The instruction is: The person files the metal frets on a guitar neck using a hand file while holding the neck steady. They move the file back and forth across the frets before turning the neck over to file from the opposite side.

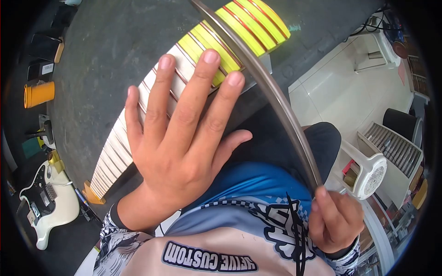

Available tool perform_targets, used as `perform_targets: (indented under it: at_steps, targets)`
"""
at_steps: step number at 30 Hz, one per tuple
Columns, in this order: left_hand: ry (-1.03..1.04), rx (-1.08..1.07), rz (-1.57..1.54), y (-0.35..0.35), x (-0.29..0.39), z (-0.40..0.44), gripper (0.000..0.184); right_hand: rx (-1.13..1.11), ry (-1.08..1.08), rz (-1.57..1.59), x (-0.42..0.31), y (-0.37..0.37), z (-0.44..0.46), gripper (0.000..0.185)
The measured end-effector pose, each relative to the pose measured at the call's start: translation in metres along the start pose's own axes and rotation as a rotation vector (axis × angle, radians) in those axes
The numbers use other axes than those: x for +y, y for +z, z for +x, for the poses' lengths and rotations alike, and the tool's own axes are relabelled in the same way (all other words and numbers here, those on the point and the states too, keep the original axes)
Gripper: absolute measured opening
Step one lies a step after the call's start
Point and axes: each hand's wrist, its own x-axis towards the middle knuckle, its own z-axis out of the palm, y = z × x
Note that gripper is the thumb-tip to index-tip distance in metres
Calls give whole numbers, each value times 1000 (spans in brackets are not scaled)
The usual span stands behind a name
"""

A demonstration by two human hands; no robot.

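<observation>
My left hand (179, 133) lies flat on a guitar neck (115, 147), its fingers spread over the frets. Pale strips cover most of the wood between the frets. Bright yellow tape (248, 25) fills the spaces at the far, wider end. In my right hand (338, 218) I grip the near end of a long, dark metal bar (281, 101), thumb and fingers closed round it. The bar crosses over the yellow section and looks bowed in this wide view. Whether it touches the frets there, I cannot tell. My left palm hides part of the neck.
The neck is on a dark work surface (96, 60). A white electric guitar body (60, 204) lies at the left, near an orange container (39, 94). A wooden block (94, 193) sits at the narrow end. White plastic stool (368, 170) stands on the tiled floor, right.
</observation>
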Motion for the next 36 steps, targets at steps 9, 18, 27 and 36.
perform_targets:
  at_steps: [9,18,27,36]
  targets:
    - [-15,47,-67,3,-1,0,81,80,18,-61,3,-13,-80,52]
    - [-15,29,-77,2,-2,-1,75,26,57,-117,-3,-14,-78,47]
    - [-24,2,-63,0,-1,0,74,26,63,-120,-9,-11,-65,51]
    - [-15,-8,-57,-2,-3,0,76,112,-71,-1,-4,15,39,60]
